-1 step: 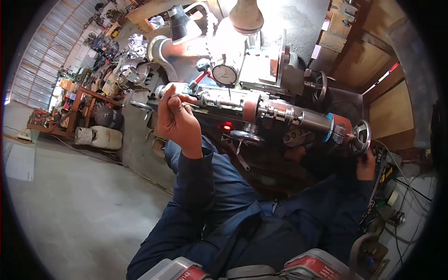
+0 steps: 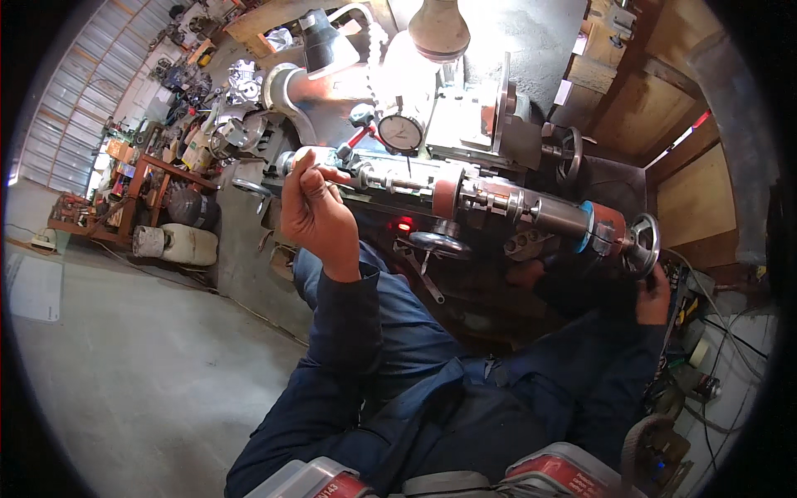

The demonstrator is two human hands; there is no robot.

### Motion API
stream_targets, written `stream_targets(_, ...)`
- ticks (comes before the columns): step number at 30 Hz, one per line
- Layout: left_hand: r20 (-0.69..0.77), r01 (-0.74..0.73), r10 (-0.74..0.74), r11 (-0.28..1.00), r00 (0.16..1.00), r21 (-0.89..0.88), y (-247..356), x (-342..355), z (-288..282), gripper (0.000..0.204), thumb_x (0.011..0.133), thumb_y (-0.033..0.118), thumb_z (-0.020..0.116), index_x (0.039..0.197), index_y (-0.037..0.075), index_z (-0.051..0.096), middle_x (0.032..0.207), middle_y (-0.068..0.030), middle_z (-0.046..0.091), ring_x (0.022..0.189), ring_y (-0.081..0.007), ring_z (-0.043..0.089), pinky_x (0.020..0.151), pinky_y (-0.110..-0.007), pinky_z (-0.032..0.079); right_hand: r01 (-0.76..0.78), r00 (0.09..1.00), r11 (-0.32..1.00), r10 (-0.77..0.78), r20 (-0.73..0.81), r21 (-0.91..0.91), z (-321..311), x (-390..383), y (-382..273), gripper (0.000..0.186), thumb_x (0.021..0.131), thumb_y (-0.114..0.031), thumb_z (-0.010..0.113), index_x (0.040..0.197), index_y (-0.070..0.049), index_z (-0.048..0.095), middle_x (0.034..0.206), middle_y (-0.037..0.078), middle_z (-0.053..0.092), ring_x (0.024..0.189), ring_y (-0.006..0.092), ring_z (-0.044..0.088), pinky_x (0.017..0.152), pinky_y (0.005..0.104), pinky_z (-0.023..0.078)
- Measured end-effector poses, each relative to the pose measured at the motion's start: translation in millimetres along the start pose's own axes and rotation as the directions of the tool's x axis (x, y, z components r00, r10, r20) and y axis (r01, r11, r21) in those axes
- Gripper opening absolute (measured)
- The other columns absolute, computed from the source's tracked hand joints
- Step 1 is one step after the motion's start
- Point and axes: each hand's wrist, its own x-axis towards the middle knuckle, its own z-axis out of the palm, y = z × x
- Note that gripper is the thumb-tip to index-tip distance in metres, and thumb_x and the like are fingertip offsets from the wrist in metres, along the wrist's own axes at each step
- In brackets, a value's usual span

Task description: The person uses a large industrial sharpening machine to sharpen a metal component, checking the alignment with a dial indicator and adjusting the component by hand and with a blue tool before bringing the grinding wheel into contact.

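At the left end of a long metal machine with a spindle, my left hand is raised, thumb and fingers pinched together. Whatever lies between those fingertips is too small to make out. My right hand is at the lower rim of a metal handwheel on the machine's right end, its fingers closed at the rim and partly hidden. Between my hands, a round dial gauge stands over the spindle beside a red-and-black clamp arm. Another handwheel sticks out at the machine's front.
A wrench lies below the front handwheel, near a small red light. Under the machine's right half is a dim hand-like shape. Lamps hang above. A gas cylinder lies at left; cables run at right.
My right hand has shifted slightly at the right-end handwheel, its fingers showing a little more. My left hand stays practically in place.
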Motion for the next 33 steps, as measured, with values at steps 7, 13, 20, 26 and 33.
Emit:
stream_targets(7,-0.027,0.023,-0.021,0.998,0.999,0.065,-7,2,0,0.020,0.100,0.016,0.054,0.102,-0.003,0.061,0.076,-0.0052,0.063,0.056,-0.0041,0.047,0.046,-0.017,0.028,-0.125,0.990,0.979,0.112,0.088,0.159,-34,23,-50,0.017,0.097,-0.017,0.058,0.104,-0.002,0.059,0.094,0.003,0.060,0.089,0.0128,0.055,0.082,0.0264,0.044)
stream_targets(13,-0.017,0.092,-0.093,0.995,0.996,-0.049,-7,-1,5,0.017,0.099,0.015,0.056,0.096,-0.001,0.061,0.074,-0.0047,0.061,0.055,-0.0041,0.047,0.047,-0.016,0.030,-0.102,0.982,0.991,0.115,-0.152,0.092,-15,61,-50,0.018,0.098,-0.019,0.057,0.100,-0.002,0.062,0.093,0.001,0.061,0.087,0.0102,0.055,0.081,0.0245,0.044)
stream_targets(20,0.097,0.097,-0.107,0.991,0.990,0.097,-9,-3,3,0.015,0.098,0.015,0.059,0.096,0.001,0.064,0.074,-0.0013,0.058,0.061,-0.0042,0.046,0.054,-0.019,0.035,-0.196,0.980,0.905,0.192,0.048,0.376,10,89,28,0.018,0.096,-0.017,0.058,0.104,-0.002,0.064,0.095,0.002,0.064,0.091,0.0120,0.058,0.082,0.0267,0.046)
stream_targets(26,0.226,0.139,-0.207,0.949,0.952,0.283,-12,-13,-3,0.016,0.097,0.016,0.060,0.099,0.001,0.067,0.074,0.0027,0.057,0.062,-0.0035,0.045,0.056,-0.019,0.036,-0.155,0.982,0.981,0.140,0.124,0.118,17,72,11,0.027,0.092,-0.016,0.060,0.113,0.001,0.063,0.098,0.005,0.066,0.095,0.0152,0.060,0.086,0.0287,0.047)
stream_targets(33,0.375,0.129,-0.276,0.919,0.885,0.373,-19,-32,5,0.018,0.092,0.013,0.065,0.097,-0.004,0.068,0.075,-0.0094,0.068,0.066,-0.0088,0.060,0.061,-0.025,0.048,-0.238,0.971,0.968,0.238,0.003,0.084,1,58,-68,0.045,0.099,-0.040,0.050,0.094,0.002,0.064,0.088,0.013,0.067,0.081,0.0232,0.062,0.072,0.0382,0.047)
